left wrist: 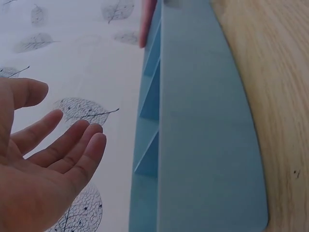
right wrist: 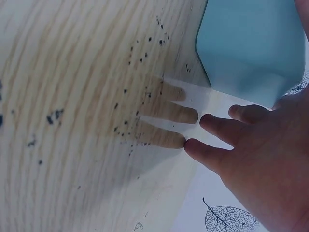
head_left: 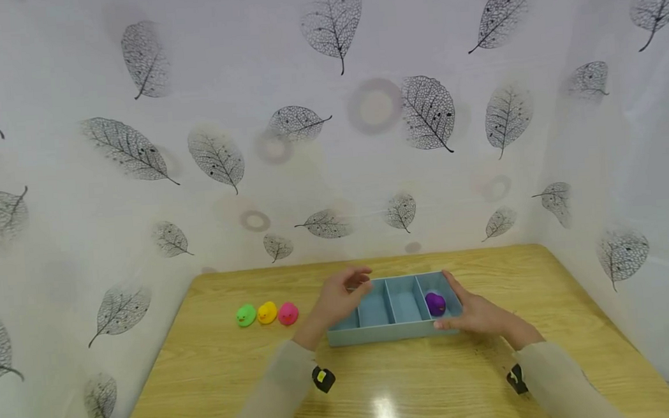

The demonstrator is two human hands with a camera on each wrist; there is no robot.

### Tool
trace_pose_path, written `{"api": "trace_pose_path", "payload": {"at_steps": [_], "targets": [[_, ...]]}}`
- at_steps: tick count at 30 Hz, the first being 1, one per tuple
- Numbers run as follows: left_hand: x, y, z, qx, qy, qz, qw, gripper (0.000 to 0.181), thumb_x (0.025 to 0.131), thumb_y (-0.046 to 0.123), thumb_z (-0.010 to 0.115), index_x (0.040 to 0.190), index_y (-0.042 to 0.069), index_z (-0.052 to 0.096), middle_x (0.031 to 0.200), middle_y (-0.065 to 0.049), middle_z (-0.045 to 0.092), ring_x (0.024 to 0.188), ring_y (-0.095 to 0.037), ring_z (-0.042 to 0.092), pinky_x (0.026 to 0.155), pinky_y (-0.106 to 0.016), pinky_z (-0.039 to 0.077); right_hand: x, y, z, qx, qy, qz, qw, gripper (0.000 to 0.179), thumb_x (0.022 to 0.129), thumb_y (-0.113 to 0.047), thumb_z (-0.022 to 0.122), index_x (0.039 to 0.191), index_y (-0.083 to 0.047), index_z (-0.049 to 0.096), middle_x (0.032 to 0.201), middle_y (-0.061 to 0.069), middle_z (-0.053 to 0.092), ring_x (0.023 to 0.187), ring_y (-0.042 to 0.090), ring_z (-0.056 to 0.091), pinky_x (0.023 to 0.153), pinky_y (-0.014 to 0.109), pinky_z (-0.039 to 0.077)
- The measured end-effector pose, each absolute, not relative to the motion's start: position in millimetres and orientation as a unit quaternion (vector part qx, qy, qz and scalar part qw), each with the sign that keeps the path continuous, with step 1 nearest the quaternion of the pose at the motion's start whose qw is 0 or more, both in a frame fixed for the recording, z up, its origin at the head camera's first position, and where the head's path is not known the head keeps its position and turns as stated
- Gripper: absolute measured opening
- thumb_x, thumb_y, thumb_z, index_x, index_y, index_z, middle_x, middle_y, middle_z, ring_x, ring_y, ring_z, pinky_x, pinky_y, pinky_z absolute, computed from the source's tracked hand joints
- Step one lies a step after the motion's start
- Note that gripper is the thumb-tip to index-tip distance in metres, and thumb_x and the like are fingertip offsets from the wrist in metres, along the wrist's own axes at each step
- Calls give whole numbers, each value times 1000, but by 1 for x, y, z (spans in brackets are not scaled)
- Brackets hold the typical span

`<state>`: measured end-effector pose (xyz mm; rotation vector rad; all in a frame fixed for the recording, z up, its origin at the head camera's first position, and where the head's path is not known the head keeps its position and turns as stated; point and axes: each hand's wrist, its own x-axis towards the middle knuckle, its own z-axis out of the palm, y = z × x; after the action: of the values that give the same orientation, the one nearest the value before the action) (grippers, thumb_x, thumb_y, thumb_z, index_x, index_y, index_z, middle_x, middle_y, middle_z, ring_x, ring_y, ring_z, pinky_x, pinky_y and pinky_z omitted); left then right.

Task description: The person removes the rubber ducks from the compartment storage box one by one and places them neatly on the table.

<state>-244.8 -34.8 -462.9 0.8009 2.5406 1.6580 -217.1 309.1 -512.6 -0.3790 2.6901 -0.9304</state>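
Observation:
A light-blue divided box (head_left: 399,331) stands on the table, its row of several compartments running left to right. In the rightmost compartment sits a purple toy duck (head_left: 435,304). My left hand (head_left: 340,299) hovers over the box's left end, fingers apart and slightly bent; its palm is bare in the left wrist view. My right hand (head_left: 479,315) holds the box's right end, thumb at the front wall and a finger at the far right corner. Left of the box, a green duck (head_left: 246,315), a yellow duck (head_left: 267,313) and a pink duck (head_left: 288,313) form a row.
The wood-grain table (head_left: 219,388) is enclosed at the back and sides by a white leaf-print sheet (head_left: 332,171). Black wrist devices show at the left sleeve (head_left: 281,378) and the right sleeve (head_left: 557,374). Dark specks mark the table near the right hand.

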Motion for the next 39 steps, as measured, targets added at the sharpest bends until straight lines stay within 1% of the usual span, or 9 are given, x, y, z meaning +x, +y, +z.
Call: {"api": "trace_pose_path", "payload": {"at_steps": [4, 6, 13, 16, 21, 24, 30, 34, 39], "targets": [[-242, -23, -462, 265, 813, 518, 25, 33, 104, 20, 66, 134, 6, 69, 119, -15, 76, 106, -31, 73, 90, -35, 61, -217, 310, -514, -131, 928, -321, 137, 131, 88, -56, 80, 168, -22, -18, 170, 37, 9, 126, 56, 61, 110, 71, 45], [-240, -18, -462, 266, 816, 512, 37, 34, 105, 22, 66, 135, 8, 69, 121, -13, 76, 108, -29, 73, 90, -34, 61, -216, 310, -513, -131, 928, -322, 136, 131, 88, -55, 81, 168, -22, -18, 170, 36, 10, 127, 57, 60, 110, 71, 45], [-237, -4, -460, 268, 818, 506, 53, 34, 105, 23, 65, 136, 10, 69, 122, -11, 76, 110, -27, 73, 92, -35, 61, -214, 310, -508, -129, 928, -323, 131, 122, 93, -55, 76, 169, -21, -13, 170, 35, 11, 136, 63, 48, 111, 74, 42], [-239, 2, -462, 264, 819, 507, 56, 33, 105, 24, 65, 135, 11, 69, 121, -10, 76, 108, -25, 73, 91, -34, 61, -214, 309, -508, -125, 927, -328, 134, 121, 93, -55, 74, 169, -22, -13, 170, 36, 11, 137, 64, 47, 111, 75, 42], [-241, 9, -466, 257, 822, 502, 71, 33, 106, 27, 63, 136, 16, 69, 124, -7, 75, 107, -19, 71, 89, -30, 60, -214, 309, -509, -118, 927, -331, 136, 121, 93, -56, 74, 169, -22, -14, 168, 38, 15, 138, 64, 46, 111, 75, 41], [-242, 14, -466, 259, 819, 506, 77, 32, 106, 26, 63, 136, 16, 70, 125, -8, 75, 109, -20, 72, 90, -29, 60, -215, 309, -510, -117, 927, -330, 135, 121, 93, -56, 74, 169, -23, -13, 167, 39, 17, 138, 64, 47, 111, 75, 41], [-244, 26, -467, 269, 815, 508, 77, 34, 106, 22, 64, 136, 7, 69, 125, -13, 75, 111, -26, 73, 93, -30, 60, -215, 310, -511, -119, 924, -338, 137, 120, 93, -54, 75, 169, -23, -13, 167, 39, 19, 138, 63, 47, 110, 76, 42], [-246, 34, -470, 270, 817, 503, 79, 36, 104, 23, 66, 135, 5, 69, 123, -12, 76, 108, -24, 73, 92, -28, 59, -215, 310, -512, -120, 923, -340, 137, 120, 94, -54, 75, 169, -23, -13, 166, 40, 20, 138, 63, 48, 109, 76, 42], [-247, 41, -472, 268, 820, 497, 91, 37, 103, 25, 68, 135, 8, 69, 122, -9, 76, 104, -18, 73, 89, -26, 59, -215, 310, -512, -117, 922, -340, 139, 119, 94, -54, 74, 169, -24, -13, 165, 41, 22, 137, 63, 48, 108, 76, 43]]}}
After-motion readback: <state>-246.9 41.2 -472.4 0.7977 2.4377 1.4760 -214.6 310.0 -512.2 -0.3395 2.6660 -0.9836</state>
